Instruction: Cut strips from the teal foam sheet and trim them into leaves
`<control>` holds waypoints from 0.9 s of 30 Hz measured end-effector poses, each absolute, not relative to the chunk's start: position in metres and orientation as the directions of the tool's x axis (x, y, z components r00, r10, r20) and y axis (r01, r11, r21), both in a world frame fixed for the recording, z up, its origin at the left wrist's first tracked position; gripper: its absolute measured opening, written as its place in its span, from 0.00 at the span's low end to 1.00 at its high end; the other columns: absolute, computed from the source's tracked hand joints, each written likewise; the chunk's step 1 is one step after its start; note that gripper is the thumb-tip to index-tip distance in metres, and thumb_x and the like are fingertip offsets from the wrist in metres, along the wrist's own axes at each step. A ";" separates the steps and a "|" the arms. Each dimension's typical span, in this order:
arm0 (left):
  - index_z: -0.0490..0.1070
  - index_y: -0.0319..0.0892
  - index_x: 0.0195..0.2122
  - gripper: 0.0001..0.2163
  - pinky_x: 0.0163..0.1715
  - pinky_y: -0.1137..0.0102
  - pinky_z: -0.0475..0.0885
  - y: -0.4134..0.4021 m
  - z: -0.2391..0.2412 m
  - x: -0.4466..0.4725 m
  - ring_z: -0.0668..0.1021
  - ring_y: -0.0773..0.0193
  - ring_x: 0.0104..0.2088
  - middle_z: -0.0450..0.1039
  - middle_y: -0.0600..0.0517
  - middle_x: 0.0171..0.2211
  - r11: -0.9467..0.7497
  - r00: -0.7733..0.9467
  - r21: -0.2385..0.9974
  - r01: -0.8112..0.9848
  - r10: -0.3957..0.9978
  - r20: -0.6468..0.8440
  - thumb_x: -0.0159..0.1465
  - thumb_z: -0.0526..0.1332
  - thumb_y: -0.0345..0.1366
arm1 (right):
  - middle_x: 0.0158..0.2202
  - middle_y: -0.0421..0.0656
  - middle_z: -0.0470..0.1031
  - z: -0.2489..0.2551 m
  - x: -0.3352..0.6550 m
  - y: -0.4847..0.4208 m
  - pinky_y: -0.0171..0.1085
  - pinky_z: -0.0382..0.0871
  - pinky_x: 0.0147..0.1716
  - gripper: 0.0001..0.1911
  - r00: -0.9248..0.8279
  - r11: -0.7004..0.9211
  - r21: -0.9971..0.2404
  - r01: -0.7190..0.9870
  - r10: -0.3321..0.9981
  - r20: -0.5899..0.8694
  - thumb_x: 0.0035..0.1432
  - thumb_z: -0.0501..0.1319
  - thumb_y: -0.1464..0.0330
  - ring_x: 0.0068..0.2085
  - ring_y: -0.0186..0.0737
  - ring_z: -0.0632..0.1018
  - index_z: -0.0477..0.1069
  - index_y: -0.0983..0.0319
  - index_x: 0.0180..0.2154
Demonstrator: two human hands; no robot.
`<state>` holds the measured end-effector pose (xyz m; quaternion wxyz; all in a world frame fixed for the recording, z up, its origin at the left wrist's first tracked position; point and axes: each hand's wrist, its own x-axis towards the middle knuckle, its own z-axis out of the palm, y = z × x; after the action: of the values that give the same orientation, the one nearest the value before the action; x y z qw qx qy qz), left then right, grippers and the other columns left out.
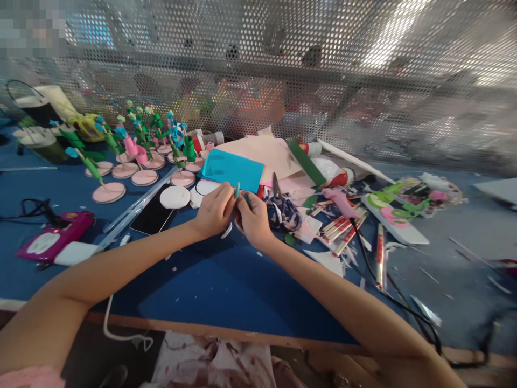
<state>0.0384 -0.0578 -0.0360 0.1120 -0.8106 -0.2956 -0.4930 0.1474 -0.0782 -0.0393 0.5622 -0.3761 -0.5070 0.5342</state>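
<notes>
Both hands meet over the middle of the table, fingertips nearly touching. My left hand is closed in a pinch on a small blue paper piece, whose tip pokes up between the fingers. Closed against the same piece is my right hand, its fingers curled and partly hidden. A pale curved sliver shows just below the left fingers. Beyond the hands lies a flat sheet of blue paper. Scissors with dark blue handles rest close to the right hand.
Several paper flowers on round pink bases stand at the left. A phone, white discs and a magenta device lie nearer. At right are a pink glue gun with its cord, glue sticks and scraps. Perforated metal rises behind.
</notes>
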 end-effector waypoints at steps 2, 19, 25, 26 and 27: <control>0.52 0.44 0.26 0.10 0.23 0.72 0.59 -0.057 -0.033 0.038 0.62 0.68 0.22 0.58 0.54 0.21 -0.804 0.372 0.026 0.595 0.303 0.877 0.64 0.46 0.27 | 0.10 0.27 0.55 -0.039 0.147 -0.077 0.27 0.49 0.08 0.14 -0.076 0.122 -0.964 -0.237 0.987 0.144 0.54 0.57 0.58 0.09 0.24 0.57 0.59 0.59 0.26; 0.56 0.41 0.20 0.19 0.22 0.72 0.56 -0.049 -0.034 0.036 0.63 0.69 0.20 0.58 0.56 0.17 -0.596 0.319 0.566 0.569 0.795 0.516 0.67 0.43 0.42 | 0.10 0.29 0.55 -0.040 0.157 -0.062 0.29 0.48 0.08 0.19 0.036 0.131 -0.975 -0.182 0.991 0.126 0.57 0.53 0.53 0.10 0.25 0.56 0.54 0.58 0.23; 0.57 0.42 0.25 0.10 0.26 0.70 0.60 -0.041 -0.038 0.034 0.66 0.66 0.23 0.61 0.54 0.20 -0.494 0.216 0.632 0.596 0.858 0.467 0.65 0.46 0.33 | 0.10 0.28 0.51 -0.044 0.156 -0.062 0.29 0.49 0.08 0.21 0.045 0.168 -0.979 -0.114 0.986 0.163 0.56 0.54 0.52 0.10 0.26 0.57 0.51 0.58 0.22; 0.58 0.42 0.27 0.08 0.27 0.69 0.61 -0.039 -0.039 0.031 0.67 0.65 0.24 0.63 0.53 0.22 -0.478 0.208 0.595 0.646 0.860 0.465 0.64 0.46 0.31 | 0.10 0.28 0.51 -0.045 0.159 -0.061 0.29 0.48 0.08 0.21 0.061 0.181 -0.978 -0.106 0.983 0.175 0.56 0.54 0.51 0.10 0.26 0.57 0.51 0.58 0.22; 0.60 0.41 0.31 0.06 0.29 0.69 0.62 -0.037 -0.040 0.029 0.69 0.63 0.27 0.66 0.51 0.25 -0.480 0.214 0.555 0.680 0.853 0.476 0.63 0.47 0.29 | 0.10 0.28 0.50 -0.045 0.161 -0.059 0.28 0.48 0.08 0.21 0.077 0.185 -0.978 -0.101 0.981 0.178 0.56 0.55 0.51 0.10 0.26 0.57 0.51 0.58 0.22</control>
<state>0.0289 -0.0368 -0.0397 -0.1135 -0.7709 -0.4972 -0.3817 0.1610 -0.0593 -0.0446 0.5865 -0.4413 -0.4987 0.4610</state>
